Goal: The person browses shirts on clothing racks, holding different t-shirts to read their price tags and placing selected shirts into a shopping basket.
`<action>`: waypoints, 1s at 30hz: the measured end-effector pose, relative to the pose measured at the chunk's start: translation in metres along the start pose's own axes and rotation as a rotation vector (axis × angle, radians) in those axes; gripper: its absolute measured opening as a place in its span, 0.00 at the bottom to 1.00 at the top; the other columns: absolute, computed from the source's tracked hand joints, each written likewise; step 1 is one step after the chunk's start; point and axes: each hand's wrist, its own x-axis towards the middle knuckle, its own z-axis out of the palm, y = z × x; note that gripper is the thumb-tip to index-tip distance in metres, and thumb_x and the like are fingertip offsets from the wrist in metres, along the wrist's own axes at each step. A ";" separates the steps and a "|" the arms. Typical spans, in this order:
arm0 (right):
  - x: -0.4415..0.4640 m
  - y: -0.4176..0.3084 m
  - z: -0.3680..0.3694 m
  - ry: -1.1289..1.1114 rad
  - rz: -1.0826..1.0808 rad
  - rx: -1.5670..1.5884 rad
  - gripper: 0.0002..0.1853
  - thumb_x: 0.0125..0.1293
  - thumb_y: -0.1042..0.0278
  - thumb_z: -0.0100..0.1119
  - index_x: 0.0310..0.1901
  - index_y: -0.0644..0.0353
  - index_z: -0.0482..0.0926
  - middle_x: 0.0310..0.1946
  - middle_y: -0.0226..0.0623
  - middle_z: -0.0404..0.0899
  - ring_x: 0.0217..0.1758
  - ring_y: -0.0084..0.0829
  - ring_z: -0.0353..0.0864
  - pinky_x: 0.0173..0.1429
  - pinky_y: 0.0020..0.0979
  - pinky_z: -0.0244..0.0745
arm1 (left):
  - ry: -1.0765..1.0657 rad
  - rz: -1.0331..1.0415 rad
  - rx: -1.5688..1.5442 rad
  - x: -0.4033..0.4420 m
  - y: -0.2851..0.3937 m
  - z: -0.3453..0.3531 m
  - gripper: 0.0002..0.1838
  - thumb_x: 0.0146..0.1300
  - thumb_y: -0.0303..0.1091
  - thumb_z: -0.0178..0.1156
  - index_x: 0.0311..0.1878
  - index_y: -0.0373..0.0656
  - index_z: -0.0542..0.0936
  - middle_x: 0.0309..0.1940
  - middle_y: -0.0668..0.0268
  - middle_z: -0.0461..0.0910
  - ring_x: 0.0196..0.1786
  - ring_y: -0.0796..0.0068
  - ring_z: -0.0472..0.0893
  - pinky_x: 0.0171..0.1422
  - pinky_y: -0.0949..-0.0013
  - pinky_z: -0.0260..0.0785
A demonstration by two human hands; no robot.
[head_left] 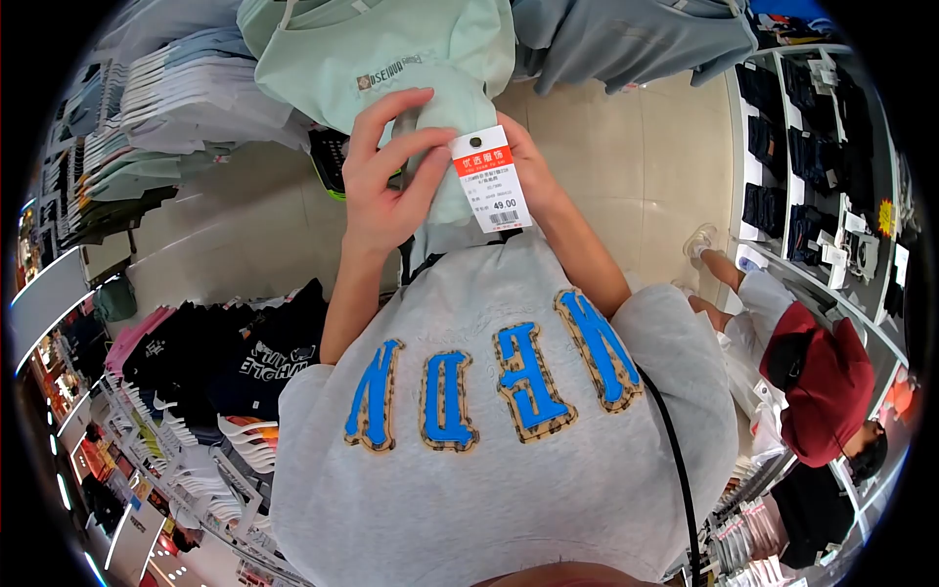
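Note:
A mint green T-shirt [391,44] with small dark lettering on its chest hangs in front of me. My left hand [391,176] is closed on a gathered fold of its fabric. Thumb and a fingertip press together beside the edge of a price tag [492,181], a white and red card printed 49.00. On the tag's other side, my right hand [528,161] grips the same shirt. The tag covers most of the right fingers, so their exact hold is partly hidden.
A grey T-shirt [636,44] hangs at upper right. Racks of light shirts [205,88] stand at left, with black T-shirts [235,342] below them. Shelves of folded dark clothes [807,147] line the right. A person in a red top [822,382] is nearby.

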 end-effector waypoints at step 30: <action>0.011 0.178 -0.244 0.424 0.580 -0.571 0.08 0.55 0.76 0.57 0.38 0.61 0.76 0.26 0.32 0.76 0.23 0.22 0.74 0.24 0.24 0.69 | -0.658 -0.252 0.302 -0.087 -0.078 0.033 0.25 0.58 0.39 0.61 0.58 0.38 0.71 0.58 0.52 0.71 0.61 0.52 0.69 0.62 0.58 0.63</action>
